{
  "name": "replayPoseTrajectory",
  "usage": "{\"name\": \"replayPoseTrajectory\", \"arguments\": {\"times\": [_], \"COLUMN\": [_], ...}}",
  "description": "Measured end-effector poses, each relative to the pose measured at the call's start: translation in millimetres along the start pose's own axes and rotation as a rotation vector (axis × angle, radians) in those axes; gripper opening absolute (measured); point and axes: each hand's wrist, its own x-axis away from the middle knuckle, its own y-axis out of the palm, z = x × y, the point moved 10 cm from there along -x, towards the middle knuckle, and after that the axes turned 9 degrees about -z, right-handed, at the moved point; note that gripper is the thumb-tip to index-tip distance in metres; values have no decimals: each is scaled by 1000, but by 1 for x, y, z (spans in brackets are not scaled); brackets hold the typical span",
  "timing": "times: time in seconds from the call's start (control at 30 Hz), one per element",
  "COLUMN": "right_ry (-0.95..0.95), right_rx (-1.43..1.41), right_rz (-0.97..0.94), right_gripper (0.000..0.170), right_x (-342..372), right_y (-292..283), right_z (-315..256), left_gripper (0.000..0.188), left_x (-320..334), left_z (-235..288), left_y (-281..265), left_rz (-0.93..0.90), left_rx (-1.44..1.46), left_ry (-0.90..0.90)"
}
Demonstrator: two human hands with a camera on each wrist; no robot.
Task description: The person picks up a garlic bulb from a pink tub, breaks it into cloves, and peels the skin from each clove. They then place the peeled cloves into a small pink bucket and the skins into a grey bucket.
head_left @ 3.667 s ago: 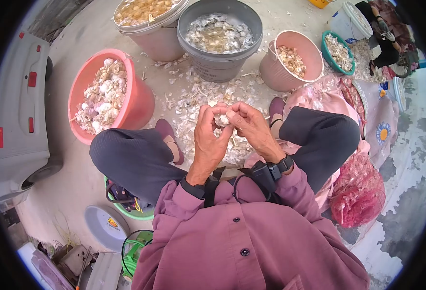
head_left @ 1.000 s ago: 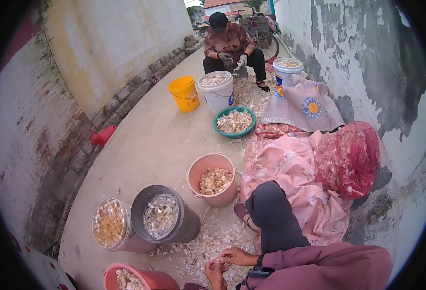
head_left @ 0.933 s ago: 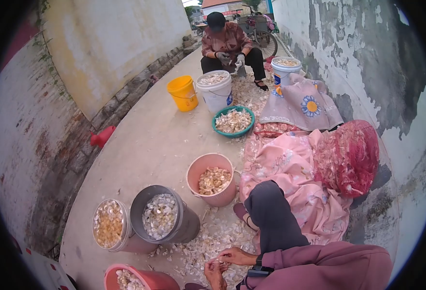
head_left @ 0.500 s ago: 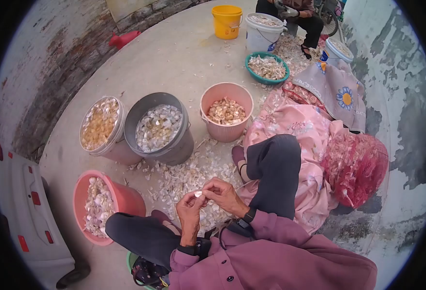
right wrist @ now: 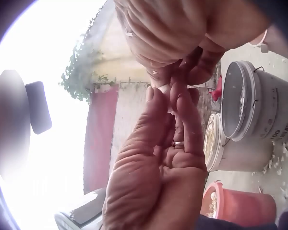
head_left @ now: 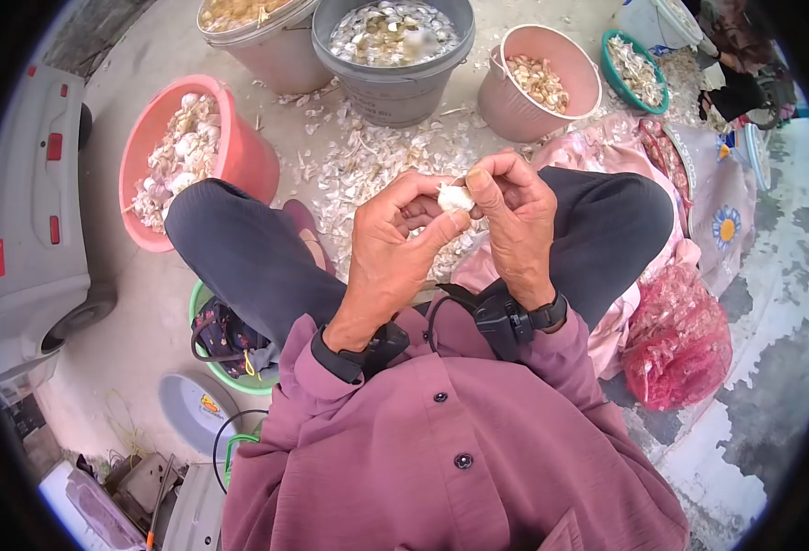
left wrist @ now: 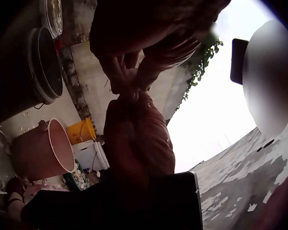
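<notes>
In the head view a pale garlic piece (head_left: 455,198) is pinched between both hands above the lap. The left hand (head_left: 391,248) holds its near side with thumb and fingers. From the other side the right hand (head_left: 522,225) grips it, thumb against its top. Both hands' fingertips nearly meet around it. The right wrist view shows a bit of the pale piece (right wrist: 167,90) between fingertips, mostly hidden by fingers; the left wrist view is too dark to tell its shape. A blurred pale spot (head_left: 419,42) appears over the grey bucket (head_left: 382,96).
Garlic bulbs fill a salmon tub (head_left: 250,156) at left. Beyond the hands stand a white bucket (head_left: 285,46) and a pink bucket (head_left: 505,101). Peelings (head_left: 359,165) cover the ground. Pink cloth and a red net bag (head_left: 678,340) lie at right; another person sits at upper right.
The head view has swung down from the alley to the lap, and both hands look larger and nearer. They still hold a pale piece, which now looks bigger than half a second ago.
</notes>
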Motion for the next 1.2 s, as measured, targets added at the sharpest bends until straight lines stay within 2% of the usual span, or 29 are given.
{"name": "replayPoseTrajectory", "arguments": {"times": [0.03, 0.13, 0.2, 0.27, 0.37, 0.47, 0.5, 0.6, 0.7, 0.77, 0.8, 0.93, 0.97, 1.03, 1.13, 1.2], "right_ry": [19, 33, 52, 28, 16, 32, 169, 113, 73, 35, 101, 25, -13, 75, 91, 42], "right_rx": [-2, -109, -148, -83, 278, 219, 62, 48, 152, 311, 336, 408, 420, 401, 399, 364], "right_rz": [21, 61, 109, 116, -42, -59, -112, -132, -129, -121, -137, -47, -11, -38, -49, -13], "right_gripper": [18, 18, 17, 15, 19, 22, 22, 22, 22, 20, 18, 22, 22, 22, 22, 19], "right_x": [0, -4, -8, -10, -12, -5, 1, 6, 8, 12, 15, 22, 22, 24, 27, 30], "right_y": [-1, -6, -14, -18, -15, -9, -3, 10, 6, 3, 3, -11, -18, -26, -31, -30], "right_z": [1, 9, 14, 10, 6, 4, 15, 13, 18, 17, 12, 22, 20, 30, 32, 30], "left_gripper": [27, 30, 29, 30, 30, 27, 25, 23, 22, 24, 26, 25, 24, 25, 27, 27], "left_x": [0, 0, -2, -3, -6, -8, -9, -7, -3, 0, 0, -11, -15, -21, -23, -22], "left_z": [-5, -4, -4, -3, 4, 5, 5, 4, -3, -2, -6, -34, -32, -34, -36, -31], "left_y": [-1, -4, -8, -10, -11, -12, -11, -9, -14, -12, -10, -6, 1, 12, 17, 16], "left_rz": [-2, -27, -59, -41, -12, 11, 11, 31, 66, 77, 72, 59, 12, -22, -67, -35], "left_rx": [139, 294, 259, 298, 298, 312, 260, 130, -24, -142, -116, -92, -132, -155, -175, -196], "left_ry": [-53, -22, 8, 21, 66, 84, 95, 104, 23, 50, 56, 78, 93, 63, 35, 82]}}
